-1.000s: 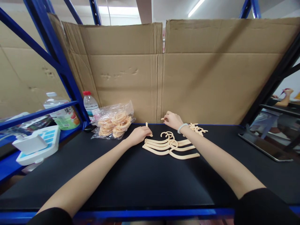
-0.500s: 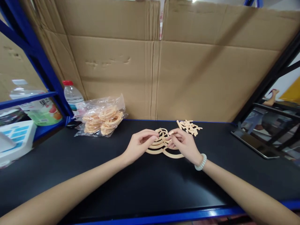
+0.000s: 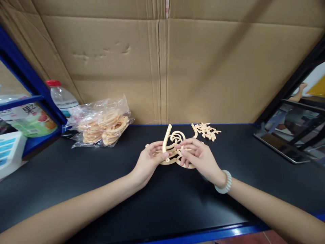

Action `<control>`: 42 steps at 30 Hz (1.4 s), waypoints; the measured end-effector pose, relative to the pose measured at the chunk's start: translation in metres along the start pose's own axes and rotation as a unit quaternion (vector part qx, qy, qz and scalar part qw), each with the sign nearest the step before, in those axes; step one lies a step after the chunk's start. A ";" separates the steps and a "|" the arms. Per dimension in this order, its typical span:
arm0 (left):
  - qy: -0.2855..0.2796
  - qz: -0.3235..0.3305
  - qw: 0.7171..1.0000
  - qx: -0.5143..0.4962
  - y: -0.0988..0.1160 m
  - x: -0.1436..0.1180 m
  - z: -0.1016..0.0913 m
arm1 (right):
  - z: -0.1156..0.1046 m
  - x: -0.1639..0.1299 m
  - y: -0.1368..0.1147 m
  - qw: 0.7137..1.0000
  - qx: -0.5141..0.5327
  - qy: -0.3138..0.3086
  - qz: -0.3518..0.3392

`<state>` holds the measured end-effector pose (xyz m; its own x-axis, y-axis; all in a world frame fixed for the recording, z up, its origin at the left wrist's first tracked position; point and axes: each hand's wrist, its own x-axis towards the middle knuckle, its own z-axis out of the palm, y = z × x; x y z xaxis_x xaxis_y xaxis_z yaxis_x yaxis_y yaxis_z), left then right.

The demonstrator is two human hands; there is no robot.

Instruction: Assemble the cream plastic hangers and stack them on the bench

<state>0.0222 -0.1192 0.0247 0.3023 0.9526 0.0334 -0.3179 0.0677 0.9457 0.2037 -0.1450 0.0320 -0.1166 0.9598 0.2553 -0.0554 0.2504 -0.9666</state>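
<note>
A black worktop (image 3: 157, 200) runs between blue shelf posts (image 3: 30, 84), backed by a wall of flattened cardboard (image 3: 162, 67). At far left, a green-labelled bottle (image 3: 30, 118) shows a Chinese character; beside it stand a red-capped water bottle (image 3: 62, 98) and a plastic bag of pale rings (image 3: 101, 123). The left hand (image 3: 148, 162) pinches a pale curved piece (image 3: 166, 142), tilting it upright over the stack of hangers (image 3: 177, 157). The right hand (image 3: 200, 159) rests curled fingers on that stack. Small loose parts (image 3: 207, 130) lie behind.
</note>
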 end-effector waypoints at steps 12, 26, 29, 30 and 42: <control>-0.040 0.035 0.998 0.017 -0.010 -0.004 0.001 | 0.000 0.000 0.011 0.990 0.118 -0.011 0.073; -0.012 0.076 0.994 0.082 -0.010 -0.004 0.002 | 0.000 0.001 0.009 0.987 0.122 -0.029 0.103; -0.016 0.073 0.993 0.090 -0.009 -0.004 0.003 | 0.000 0.000 0.007 0.984 0.125 -0.045 0.122; -0.020 0.071 0.993 0.093 -0.009 -0.004 0.003 | 0.000 0.000 0.006 0.982 0.129 -0.051 0.132; -0.060 0.100 0.983 0.142 -0.008 -0.006 0.002 | 0.001 -0.001 0.005 0.990 0.063 -0.060 0.110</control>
<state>0.0250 -0.1257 0.0177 0.3685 0.8956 0.2491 -0.1234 -0.2185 0.9680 0.2028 -0.1445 0.0268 -0.2571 0.9653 0.0466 -0.1381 0.0110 -0.9904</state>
